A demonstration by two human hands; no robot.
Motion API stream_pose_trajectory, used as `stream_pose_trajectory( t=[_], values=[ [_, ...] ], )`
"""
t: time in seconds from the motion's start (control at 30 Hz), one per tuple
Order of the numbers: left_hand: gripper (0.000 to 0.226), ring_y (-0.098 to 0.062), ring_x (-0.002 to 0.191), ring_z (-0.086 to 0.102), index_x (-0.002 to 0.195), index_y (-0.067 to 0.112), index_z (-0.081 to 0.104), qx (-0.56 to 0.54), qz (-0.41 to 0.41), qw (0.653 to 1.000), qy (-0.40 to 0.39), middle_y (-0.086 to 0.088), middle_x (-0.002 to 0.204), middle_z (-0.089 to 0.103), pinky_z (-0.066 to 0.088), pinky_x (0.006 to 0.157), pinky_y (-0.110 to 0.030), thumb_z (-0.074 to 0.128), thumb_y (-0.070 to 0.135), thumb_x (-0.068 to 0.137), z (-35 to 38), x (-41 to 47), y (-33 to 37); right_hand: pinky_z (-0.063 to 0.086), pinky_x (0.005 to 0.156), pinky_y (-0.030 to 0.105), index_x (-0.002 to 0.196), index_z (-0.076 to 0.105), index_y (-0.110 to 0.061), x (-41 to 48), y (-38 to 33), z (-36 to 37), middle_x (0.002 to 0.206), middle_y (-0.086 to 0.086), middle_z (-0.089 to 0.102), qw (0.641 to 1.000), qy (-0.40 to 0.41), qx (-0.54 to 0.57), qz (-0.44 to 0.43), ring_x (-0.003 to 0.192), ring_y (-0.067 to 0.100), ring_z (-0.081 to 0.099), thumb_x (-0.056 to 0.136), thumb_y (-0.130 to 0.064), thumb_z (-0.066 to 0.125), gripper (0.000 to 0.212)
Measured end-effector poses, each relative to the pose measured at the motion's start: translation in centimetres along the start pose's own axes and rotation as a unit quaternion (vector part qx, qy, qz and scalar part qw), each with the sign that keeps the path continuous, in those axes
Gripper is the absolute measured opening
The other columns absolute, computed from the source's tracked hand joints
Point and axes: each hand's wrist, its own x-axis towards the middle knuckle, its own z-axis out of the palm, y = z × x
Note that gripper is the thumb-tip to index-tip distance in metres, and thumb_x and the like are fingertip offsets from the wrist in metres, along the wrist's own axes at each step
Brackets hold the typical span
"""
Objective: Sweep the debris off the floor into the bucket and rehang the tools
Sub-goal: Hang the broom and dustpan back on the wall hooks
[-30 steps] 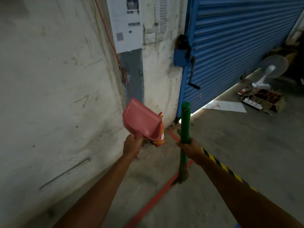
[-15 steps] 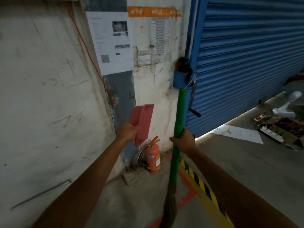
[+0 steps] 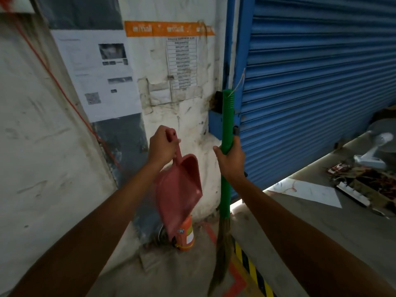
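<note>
My left hand grips the handle of a red plastic dustpan, which hangs pan-down in front of the white pillar. My right hand grips the green handle of a broom held upright; its brown bristles hang down to the floor. A thin string loop sticks up from the top of the broom handle, close to the blue door frame. No bucket is in view.
An orange fire extinguisher stands on the floor behind the dustpan. A blue roller shutter fills the right side, partly raised. A white fan, a cardboard box of clutter and a sheet of paper lie on the floor at right.
Both hands have risen toward the pillar. The dustpan has swung from tilted sideways to hanging pan-down from my left hand. The broom stays upright, now closer to the blue door frame.
</note>
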Motion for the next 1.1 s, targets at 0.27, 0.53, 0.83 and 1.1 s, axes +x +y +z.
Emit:
stream_pose_trajectory(
  t=[0.27, 0.53, 0.83, 1.1],
  values=[
    [0.012, -0.021, 0.049, 0.063, 0.1, 0.009, 0.058, -0.034, 0.03, 0.997, -0.054, -0.011, 0.073, 0.065, 0.054, 0.044, -0.032, 0.047, 0.01, 0.093, 3.2, 9.8, 5.1, 0.054, 0.061, 0.046, 0.105, 0.053, -0.021, 11.3, -0.5, 1.7, 0.074, 0.002, 0.065, 0.99, 0.084, 0.001, -0.111, 0.066, 0.019, 0.065, 0.095, -0.06, 0.043, 0.042],
    [0.016, -0.012, 0.041, 0.057, 0.094, 0.006, 0.056, -0.036, 0.106, 0.993, -0.046, -0.011, 0.067, 0.061, 0.047, 0.04, -0.027, 0.048, 0.019, 0.097, 4.5, 19.1, 12.0, 0.05, 0.067, 0.031, 0.145, 0.035, -0.018, 21.4, -4.3, 2.6, 0.101, 0.002, 0.065, 0.98, 0.087, 0.014, -0.176, 0.081, 0.015, 0.063, 0.102, -0.045, 0.043, 0.052],
    [0.02, -0.018, 0.051, 0.045, 0.085, 0.006, 0.055, -0.005, 0.167, 0.986, 0.027, -0.005, 0.065, 0.049, 0.034, 0.044, -0.027, 0.047, 0.023, 0.092, 3.3, 26.5, 21.3, 0.054, 0.086, 0.035, 0.143, 0.041, -0.019, 32.6, -9.4, 2.1, 0.116, -0.009, 0.06, 0.971, 0.02, 0.116, -0.207, 0.101, 0.016, 0.062, 0.103, -0.014, 0.05, 0.041],
    [0.021, -0.016, 0.047, 0.04, 0.092, 0.006, 0.057, 0.077, 0.189, 0.979, 0.025, -0.008, 0.073, 0.053, 0.034, 0.043, -0.025, 0.045, 0.022, 0.1, 1.7, 30.7, 29.2, 0.057, 0.06, 0.038, 0.117, 0.056, -0.019, 40.6, -14.4, -0.4, 0.075, 0.004, 0.062, 0.935, -0.033, 0.261, -0.236, 0.058, 0.014, 0.061, 0.103, -0.034, 0.049, 0.022]
  ],
)
